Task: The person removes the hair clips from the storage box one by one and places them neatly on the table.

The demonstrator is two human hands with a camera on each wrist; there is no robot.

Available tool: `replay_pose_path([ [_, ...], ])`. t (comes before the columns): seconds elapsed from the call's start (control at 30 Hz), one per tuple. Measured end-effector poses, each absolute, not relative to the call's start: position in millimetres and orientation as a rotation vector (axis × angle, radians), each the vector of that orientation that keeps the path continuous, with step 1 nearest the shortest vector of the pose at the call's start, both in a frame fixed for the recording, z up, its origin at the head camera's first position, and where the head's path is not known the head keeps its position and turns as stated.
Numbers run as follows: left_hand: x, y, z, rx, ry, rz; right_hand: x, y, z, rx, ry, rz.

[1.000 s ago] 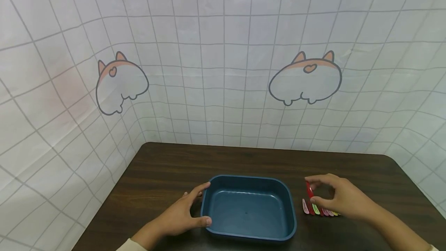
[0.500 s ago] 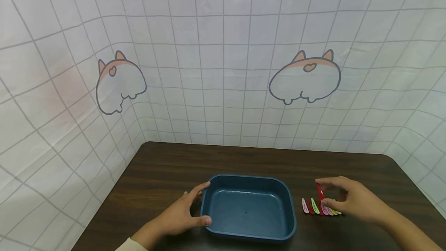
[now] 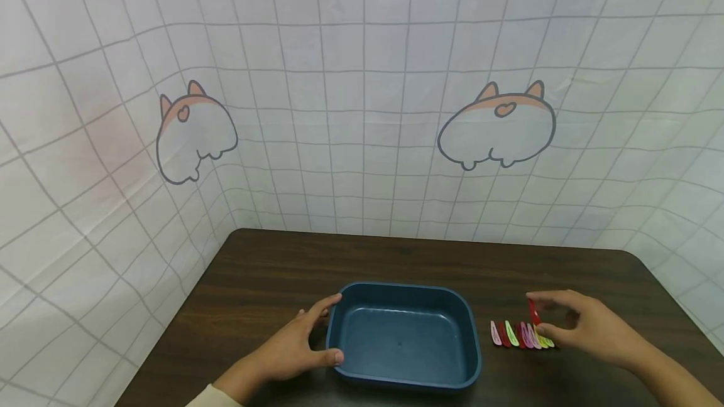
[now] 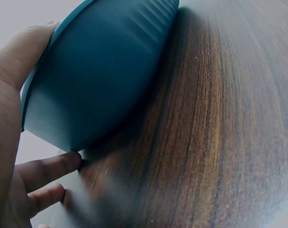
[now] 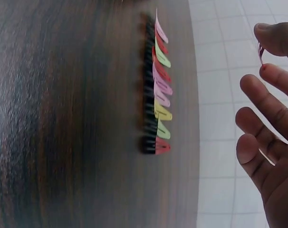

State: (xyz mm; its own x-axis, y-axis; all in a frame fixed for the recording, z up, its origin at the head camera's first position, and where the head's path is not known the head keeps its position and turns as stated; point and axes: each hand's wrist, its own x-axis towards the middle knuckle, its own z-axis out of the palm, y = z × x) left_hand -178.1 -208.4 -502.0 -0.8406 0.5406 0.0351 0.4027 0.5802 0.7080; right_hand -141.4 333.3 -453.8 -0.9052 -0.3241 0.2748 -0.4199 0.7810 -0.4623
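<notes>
My right hand [image 3: 591, 328] pinches a red snap hair clip [image 3: 533, 313] between thumb and index finger, above the right end of a row of clips. In the right wrist view that clip [image 5: 261, 53] appears thin and edge-on, with the other fingers spread loosely. The row includes a pink clip [image 3: 496, 334], a light green clip [image 3: 511, 334] and a yellow clip [image 5: 162, 112], among several others, side by side. My left hand [image 3: 291, 347] touches the left side of a blue plastic basin [image 3: 403, 286], thumb and index finger fairly straight against its rim. Nothing lies in the basin.
Everything stands on a dark wood-grain table [image 3: 271, 262]. The row of clips lies to the right of the basin. Behind the table hangs a white grid-patterned curtain [image 3: 339, 143] with corgi drawings, which also encloses the left and right sides.
My right hand has moved to the right along the row with the red hair clip still pinched, uncovering more clips. The left hand and the basin stay in place.
</notes>
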Motion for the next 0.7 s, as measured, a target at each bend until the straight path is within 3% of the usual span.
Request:
replay_pose_path([
  [0.7,-177,-208,-502,0.796,2.624,1.104,-142,359,-472,0.513,-2.901,0.825],
])
